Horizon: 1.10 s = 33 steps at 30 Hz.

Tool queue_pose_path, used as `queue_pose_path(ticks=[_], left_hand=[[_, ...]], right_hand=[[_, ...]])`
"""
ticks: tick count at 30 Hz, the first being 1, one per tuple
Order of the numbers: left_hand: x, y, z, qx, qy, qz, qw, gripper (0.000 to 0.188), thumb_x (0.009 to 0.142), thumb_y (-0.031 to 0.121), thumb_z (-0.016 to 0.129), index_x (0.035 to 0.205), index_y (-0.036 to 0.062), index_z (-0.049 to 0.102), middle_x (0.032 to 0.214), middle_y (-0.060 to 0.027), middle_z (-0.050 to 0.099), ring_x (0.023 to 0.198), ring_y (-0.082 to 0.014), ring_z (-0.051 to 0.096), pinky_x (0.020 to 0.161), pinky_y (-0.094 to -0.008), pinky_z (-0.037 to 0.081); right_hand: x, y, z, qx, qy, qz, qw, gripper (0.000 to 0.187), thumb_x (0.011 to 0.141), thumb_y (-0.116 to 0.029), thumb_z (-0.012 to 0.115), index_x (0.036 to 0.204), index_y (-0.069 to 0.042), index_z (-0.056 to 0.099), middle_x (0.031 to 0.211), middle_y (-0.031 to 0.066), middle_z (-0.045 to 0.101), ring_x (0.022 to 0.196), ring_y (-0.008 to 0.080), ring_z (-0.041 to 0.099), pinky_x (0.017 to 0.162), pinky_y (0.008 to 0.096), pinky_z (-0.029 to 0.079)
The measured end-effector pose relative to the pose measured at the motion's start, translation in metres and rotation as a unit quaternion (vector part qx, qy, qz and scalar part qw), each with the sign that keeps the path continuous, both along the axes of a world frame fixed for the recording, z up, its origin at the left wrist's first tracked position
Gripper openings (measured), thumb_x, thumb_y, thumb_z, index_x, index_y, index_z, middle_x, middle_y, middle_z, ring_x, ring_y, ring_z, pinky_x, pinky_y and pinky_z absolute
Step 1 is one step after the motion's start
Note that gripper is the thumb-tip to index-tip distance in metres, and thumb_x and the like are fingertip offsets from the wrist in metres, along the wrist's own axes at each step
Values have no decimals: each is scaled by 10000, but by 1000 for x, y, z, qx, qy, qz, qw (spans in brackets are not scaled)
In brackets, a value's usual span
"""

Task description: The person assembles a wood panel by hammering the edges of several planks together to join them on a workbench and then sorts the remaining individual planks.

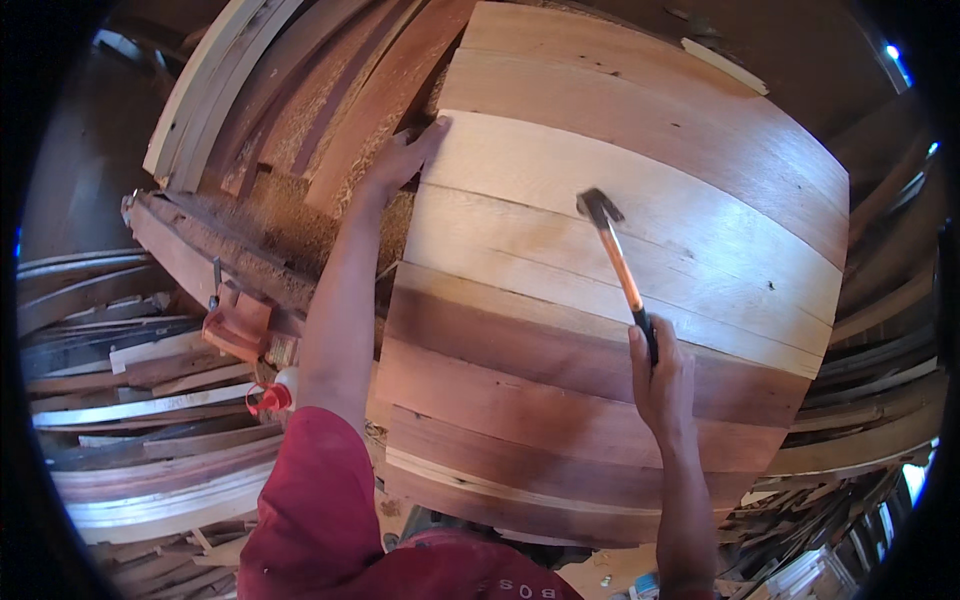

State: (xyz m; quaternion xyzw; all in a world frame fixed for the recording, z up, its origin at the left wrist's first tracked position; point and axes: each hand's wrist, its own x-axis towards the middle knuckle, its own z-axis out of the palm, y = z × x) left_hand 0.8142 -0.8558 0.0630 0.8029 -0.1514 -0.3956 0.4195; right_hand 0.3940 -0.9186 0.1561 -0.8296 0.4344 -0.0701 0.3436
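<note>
A broad panel of wooden boards (pixel 530 410), reddish-brown with paler ones across its middle, lies in front of me. My right hand (pixel 664 375) is closed round the black grip of a hammer (pixel 622 262). The hammer's dark head is over the pale boards; whether it touches them I cannot tell. At the panel's far left edge my left hand (pixel 405 160) grips the border, fingertips on the end of a pale board and the other fingers partly hidden.
Curved planks (pixel 260 90) and wood shavings (pixel 285 215) lie beyond the left edge. A white bottle with a red cap (pixel 272 395) stands by my left arm, near an orange-red tool (pixel 238 322). Stacked timber (pixel 150 440) lines the left; more wood (pixel 880 400) lies right.
</note>
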Motion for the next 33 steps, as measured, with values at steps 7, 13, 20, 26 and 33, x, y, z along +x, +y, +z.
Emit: queue_pose_path(ticks=[7, 13, 20, 26, 33], left_hand=[[-8, 42, -4, 73, 11, -16, 997, 1155, 699, 758, 686, 1392, -123, 412, 1394, -322, 461, 1358, -407, 403, 1093, -481, 351], [2, 48, -21, 67, 10, 17, 998, 1184, 709, 713, 720, 1408, -163, 339, 1400, -325, 442, 1360, -365, 385, 1129, -432, 303], [-14, 37, -4, 72, -18, 25, 997, 1068, 747, 664, 731, 1355, -157, 422, 1356, -295, 494, 1287, -329, 479, 1068, -407, 394], [-8, 41, -10, 1, 60, -6, 998, 1101, 694, 716, 736, 1325, -144, 465, 1320, -318, 521, 1271, -385, 499, 1048, -429, 402], [5, 47, -24, 64, -21, 6, 998, 1015, 774, 640, 725, 1317, -171, 445, 1250, -279, 565, 1183, -296, 566, 991, -362, 460]], right_hand=[[56, 5, 13, -51, -81, 32, 995, 208, 976, -201, 582, 1095, -31, 566, 683, 163, 596, 594, 353, 616, 536, 446, 456], [63, -3, -19, -58, 43, 73, 995, 250, 993, -295, 539, 1013, -47, 519, 706, 192, 629, 628, 405, 627, 534, 498, 461], [66, -1, -24, -72, 57, 72, 993, 232, 992, -284, 538, 988, -54, 508, 676, 183, 627, 602, 410, 623, 518, 513, 465], [73, 9, -7, -60, 30, 75, 995, 253, 999, -307, 517, 962, -59, 492, 651, 194, 628, 603, 407, 632, 526, 514, 481], [80, -1, -8, -55, 142, 97, 983, 286, 1003, -341, 505, 935, -63, 490, 716, 175, 645, 622, 396, 636, 528, 495, 489]])
